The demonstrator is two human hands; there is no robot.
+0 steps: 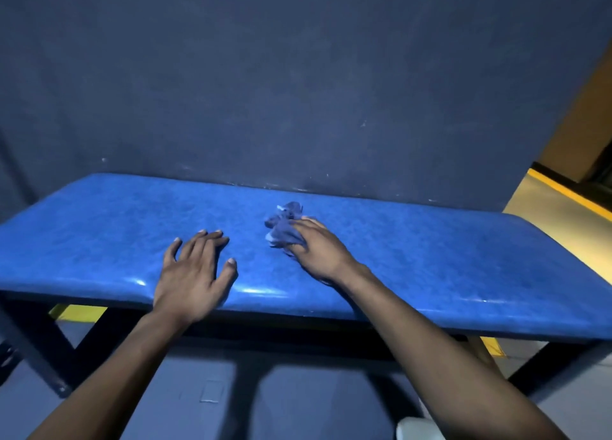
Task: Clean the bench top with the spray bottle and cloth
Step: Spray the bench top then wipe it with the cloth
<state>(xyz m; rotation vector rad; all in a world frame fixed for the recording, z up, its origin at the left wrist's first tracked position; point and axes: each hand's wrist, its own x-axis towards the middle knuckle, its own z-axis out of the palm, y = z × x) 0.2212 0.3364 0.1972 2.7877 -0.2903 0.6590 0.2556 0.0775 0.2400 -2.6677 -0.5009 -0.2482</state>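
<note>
Right hand [316, 252] grips the bunched cloth [284, 229] on the blue bench top [430, 257], mid-width. Left hand [195, 274] lies flat, fingers spread, holding nothing. Spray bottle not in view. Risk: a bunched cloth covers little, so streaks or missed edges seem likely
</note>
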